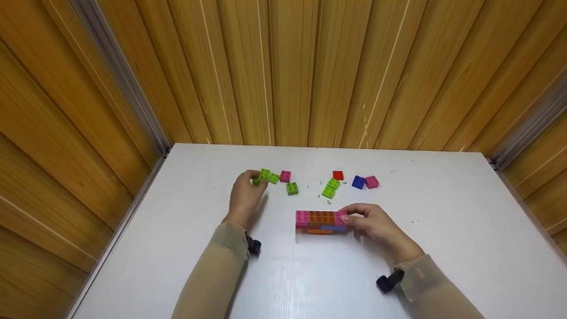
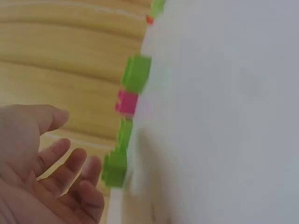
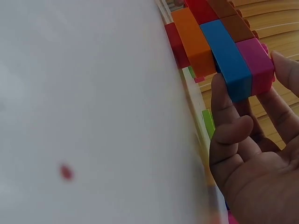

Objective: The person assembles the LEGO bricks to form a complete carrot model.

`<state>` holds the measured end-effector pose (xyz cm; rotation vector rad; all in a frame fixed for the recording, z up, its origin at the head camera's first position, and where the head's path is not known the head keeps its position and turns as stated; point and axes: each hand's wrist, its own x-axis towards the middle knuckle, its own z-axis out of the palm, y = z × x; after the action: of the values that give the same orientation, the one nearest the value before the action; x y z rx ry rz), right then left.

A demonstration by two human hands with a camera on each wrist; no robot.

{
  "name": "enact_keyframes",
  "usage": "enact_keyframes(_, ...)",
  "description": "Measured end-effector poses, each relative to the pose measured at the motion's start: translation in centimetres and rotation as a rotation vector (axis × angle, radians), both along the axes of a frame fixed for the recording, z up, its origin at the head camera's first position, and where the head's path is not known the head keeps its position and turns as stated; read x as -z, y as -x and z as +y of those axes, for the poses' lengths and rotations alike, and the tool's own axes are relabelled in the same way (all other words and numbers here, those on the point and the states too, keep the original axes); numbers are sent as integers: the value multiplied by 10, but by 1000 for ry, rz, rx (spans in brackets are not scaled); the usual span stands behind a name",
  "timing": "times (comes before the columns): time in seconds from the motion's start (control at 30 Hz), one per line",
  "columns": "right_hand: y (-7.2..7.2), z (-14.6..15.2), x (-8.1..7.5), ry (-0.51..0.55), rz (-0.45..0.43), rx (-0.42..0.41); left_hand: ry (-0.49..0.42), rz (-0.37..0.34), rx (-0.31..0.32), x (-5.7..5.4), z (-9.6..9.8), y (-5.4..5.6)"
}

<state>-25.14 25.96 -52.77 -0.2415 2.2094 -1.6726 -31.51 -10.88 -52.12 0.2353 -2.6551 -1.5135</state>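
Note:
My right hand (image 1: 376,226) pinches the right end of a built block of toy bricks (image 1: 321,218), its thumb on a pink brick. Pink and brown bricks form its top; in the right wrist view, a blue brick (image 3: 226,58) and an orange brick (image 3: 193,42) show beneath them. The block seems held just off the table. Farther left, my left hand (image 1: 247,195) reaches over a group of green bricks (image 1: 265,174). In the left wrist view its thumb and fingers are apart with nothing between them, and a green brick (image 2: 115,169) stands just beyond the fingertips.
Beside the green group lie a pink brick (image 1: 285,176) and a single green brick (image 1: 292,188). Farther right are a red brick (image 1: 338,175), two green bricks (image 1: 331,188), a blue brick (image 1: 358,182) and another pink brick (image 1: 372,181). Wood-patterned walls (image 1: 292,75) bound the white table (image 1: 177,199).

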Motion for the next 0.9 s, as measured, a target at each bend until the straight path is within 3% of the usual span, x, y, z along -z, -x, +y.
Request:
enact_keyframes(0.17,2,-2,0,-10,5,-8,134,-50,-47,6,-15,17)
enact_keyframes(0.37,1,-2,0,11,-1,0,209,-121,-26,9,-20,24)
enact_keyframes(0.6,3,-2,2,32,22,-20,247,-128,-24,5,-22,22)
enact_keyframes(0.9,2,1,2,41,30,-38,140,-53,-11,3,-18,5)
